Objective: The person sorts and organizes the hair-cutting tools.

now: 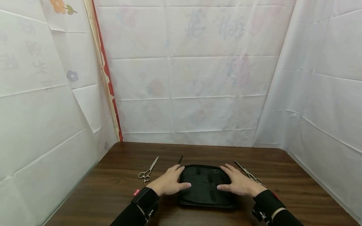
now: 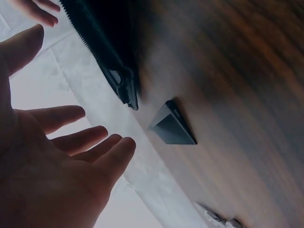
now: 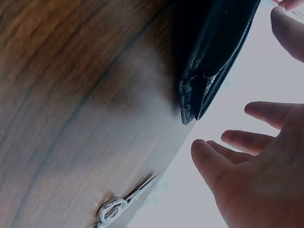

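At lower centre, a black case [image 1: 207, 188] is flanked by the left hand [image 1: 169, 182] and right hand [image 1: 240, 183], fingers extended, nothing gripped.

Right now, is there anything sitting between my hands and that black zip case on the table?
Nothing visible does. In the head view the left hand and right hand lie flat at the sides of the black case, fingers straight. The two pairs of scissors lie outside the hands, on the table.
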`<state>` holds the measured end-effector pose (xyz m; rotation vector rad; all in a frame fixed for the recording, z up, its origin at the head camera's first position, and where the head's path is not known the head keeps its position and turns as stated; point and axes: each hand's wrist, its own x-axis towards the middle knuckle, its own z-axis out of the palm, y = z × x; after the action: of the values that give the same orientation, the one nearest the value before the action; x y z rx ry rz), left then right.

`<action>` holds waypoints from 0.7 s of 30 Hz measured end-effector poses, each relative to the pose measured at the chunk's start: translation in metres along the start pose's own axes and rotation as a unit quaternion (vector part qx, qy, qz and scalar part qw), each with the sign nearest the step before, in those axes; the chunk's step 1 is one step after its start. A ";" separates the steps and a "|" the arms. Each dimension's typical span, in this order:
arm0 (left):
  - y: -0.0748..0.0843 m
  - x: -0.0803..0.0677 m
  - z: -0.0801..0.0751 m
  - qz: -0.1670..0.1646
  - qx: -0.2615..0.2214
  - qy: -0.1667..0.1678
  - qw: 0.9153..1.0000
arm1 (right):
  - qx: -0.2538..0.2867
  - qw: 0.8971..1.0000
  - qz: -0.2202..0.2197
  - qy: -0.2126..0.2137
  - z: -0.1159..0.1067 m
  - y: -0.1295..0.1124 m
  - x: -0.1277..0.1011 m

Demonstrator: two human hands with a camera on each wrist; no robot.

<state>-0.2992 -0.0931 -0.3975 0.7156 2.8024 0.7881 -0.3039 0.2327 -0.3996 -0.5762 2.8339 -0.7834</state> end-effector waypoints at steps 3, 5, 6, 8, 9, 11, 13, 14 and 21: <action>0.001 0.002 0.003 -0.005 0.004 -0.008 1.000 | 0.006 1.000 -0.006 -0.006 0.001 0.000 0.000; 0.002 0.003 0.005 -0.008 0.006 -0.010 1.000 | 0.011 1.000 -0.009 -0.011 0.003 0.000 0.000; 0.003 0.004 0.006 -0.010 0.006 -0.012 1.000 | 0.011 1.000 -0.009 -0.013 0.004 0.001 0.000; 0.004 0.006 0.007 -0.012 0.010 -0.016 1.000 | 0.012 1.000 -0.009 -0.015 0.005 0.002 0.001; 0.004 0.007 0.009 -0.012 0.015 -0.018 1.000 | 0.012 1.000 -0.008 -0.016 0.006 0.002 0.001; 0.005 0.009 0.010 -0.015 0.024 -0.023 0.999 | 0.015 1.000 -0.005 -0.019 0.008 0.003 0.002; 0.006 0.010 0.011 -0.020 0.032 -0.029 0.999 | 0.018 1.000 -0.004 -0.022 0.009 0.004 0.003; 0.007 0.011 0.012 -0.023 0.036 -0.032 0.999 | 0.019 1.000 -0.003 -0.023 0.009 0.004 0.003; 0.013 0.016 0.018 -0.031 0.069 -0.044 0.996 | 0.001 1.000 0.001 -0.016 0.014 0.005 0.004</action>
<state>-0.3031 -0.0673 -0.4056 0.6614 2.8047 0.5431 -0.3057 0.2286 -0.4147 -0.5794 2.8030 -0.7698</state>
